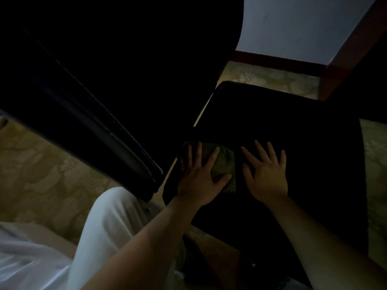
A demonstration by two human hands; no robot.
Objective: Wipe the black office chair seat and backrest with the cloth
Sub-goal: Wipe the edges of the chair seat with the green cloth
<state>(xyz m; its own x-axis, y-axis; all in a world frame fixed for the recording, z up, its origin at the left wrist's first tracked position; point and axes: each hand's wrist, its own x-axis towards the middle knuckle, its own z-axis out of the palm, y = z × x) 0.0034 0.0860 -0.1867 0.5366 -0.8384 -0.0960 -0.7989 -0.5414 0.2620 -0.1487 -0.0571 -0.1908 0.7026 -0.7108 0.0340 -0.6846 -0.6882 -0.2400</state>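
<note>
The left hand [199, 176] lies flat on a small olive-green soft fabric cloth [225, 164], fingers straight and spread, the palm pressing it down rather than gripping it. In the head view, the only one, the cloth sits on the wide black padded seat [293, 122] of the office chair, close to the seat's near-left edge. Part of it shows between the spread fingers and a jagged corner pokes out below the thumb. The right hand [266, 176] rests just beside it on bare seat, also spread and relaxed, holding nothing and apart from the cloth.

The cloth looks thin, light and limp, so it will likely bunch or slide out from under a loose palm. A flat, firm press with the fingers spread over its middle should carry it along, and a pinch at the free corner would serve to lift or refold it. The seat looks cushioned and smooth, so it may give a little under pressure. The light is too dim to tell its surface for certain.

The tall black backrest [146, 59] rises just beyond the left hand, its stitched edge running down toward the cloth. It is a short reach up from where the cloth lies. A beige patterned carpet [41, 164] lies under the chair, and a pale trouser leg [109, 216] shows at lower left
</note>
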